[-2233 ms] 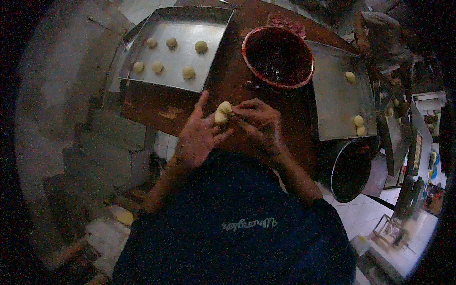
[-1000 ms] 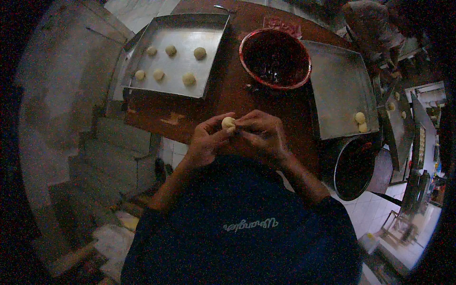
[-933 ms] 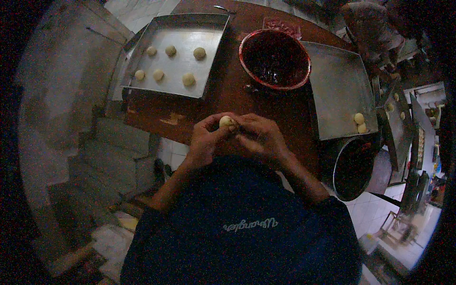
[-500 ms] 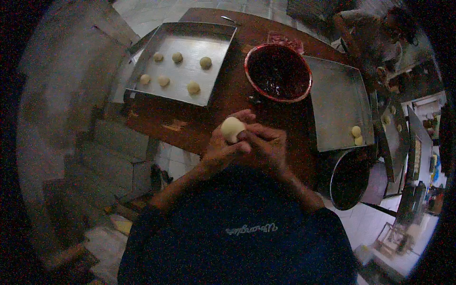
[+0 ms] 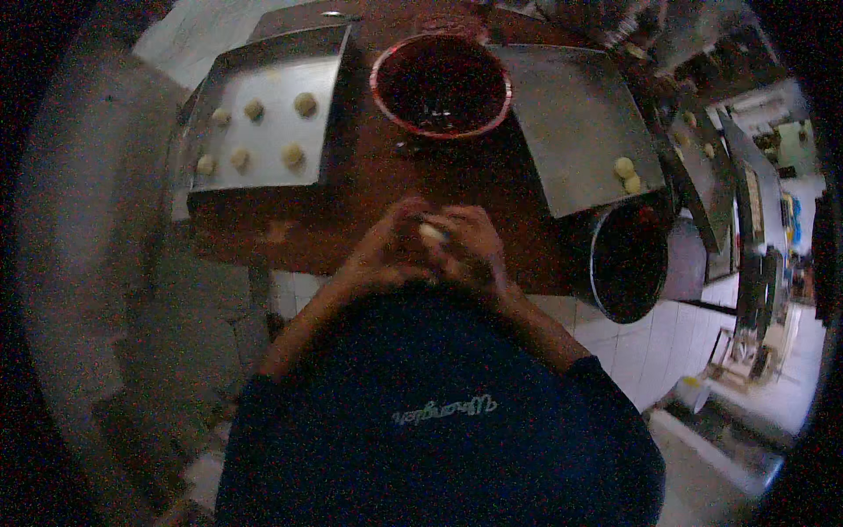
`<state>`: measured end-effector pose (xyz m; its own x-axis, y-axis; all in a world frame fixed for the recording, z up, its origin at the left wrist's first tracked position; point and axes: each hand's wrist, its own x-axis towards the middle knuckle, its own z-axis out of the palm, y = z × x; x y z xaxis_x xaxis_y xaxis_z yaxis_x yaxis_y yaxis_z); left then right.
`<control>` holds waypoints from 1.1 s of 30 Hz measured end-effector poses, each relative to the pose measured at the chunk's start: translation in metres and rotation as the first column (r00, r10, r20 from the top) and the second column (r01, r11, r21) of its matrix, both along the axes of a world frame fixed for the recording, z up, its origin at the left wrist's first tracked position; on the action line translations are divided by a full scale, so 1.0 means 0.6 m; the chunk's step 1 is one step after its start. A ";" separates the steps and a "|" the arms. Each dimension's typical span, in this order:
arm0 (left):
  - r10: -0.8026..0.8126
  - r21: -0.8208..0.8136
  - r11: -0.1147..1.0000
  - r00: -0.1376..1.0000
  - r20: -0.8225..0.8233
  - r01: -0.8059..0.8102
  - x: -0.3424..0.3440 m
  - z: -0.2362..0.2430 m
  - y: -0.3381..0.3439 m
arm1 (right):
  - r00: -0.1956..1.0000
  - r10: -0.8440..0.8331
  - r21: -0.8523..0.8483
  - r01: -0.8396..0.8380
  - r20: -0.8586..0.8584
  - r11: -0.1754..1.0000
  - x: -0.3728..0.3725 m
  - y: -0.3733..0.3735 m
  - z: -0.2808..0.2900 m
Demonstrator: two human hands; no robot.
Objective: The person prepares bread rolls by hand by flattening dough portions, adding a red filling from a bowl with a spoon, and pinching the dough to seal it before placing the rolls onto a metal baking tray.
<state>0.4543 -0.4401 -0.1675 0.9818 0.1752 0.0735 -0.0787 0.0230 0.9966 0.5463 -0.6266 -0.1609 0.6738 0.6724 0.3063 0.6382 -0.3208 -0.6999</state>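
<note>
A pale dough ball (image 5: 433, 233) sits between my two hands, mostly covered by the fingers. My left hand (image 5: 392, 239) is curled around it from the left, and my right hand (image 5: 470, 241) closes over it from the right. Both are held in front of my body, over the near edge of the brown table (image 5: 360, 193). At the left a metal tray (image 5: 272, 83) bears several round dough balls (image 5: 292, 155) in two rows. On the right-hand tray (image 5: 575, 114), two dough balls (image 5: 624, 167) touch each other near the front right corner.
A red-rimmed bowl (image 5: 502, 110) with dark contents stands between the trays. Below the right tray is a large dark round container (image 5: 594, 272). A small metal utensil (image 5: 338, 15) lies at the table's far edge. Further trays (image 5: 702, 184) stand at the far right.
My view has shifted, so trays and bowl appear further left and higher. The dough ball, earlier exposed on top of my left hand, is now largely covered as my right hand closes over it.
</note>
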 end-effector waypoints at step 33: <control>0.587 0.984 0.009 0.797 0.141 -0.180 -0.103 -0.208 0.229 | 0.927 -0.029 -0.169 0.099 0.374 0.981 0.058 -0.093 -0.260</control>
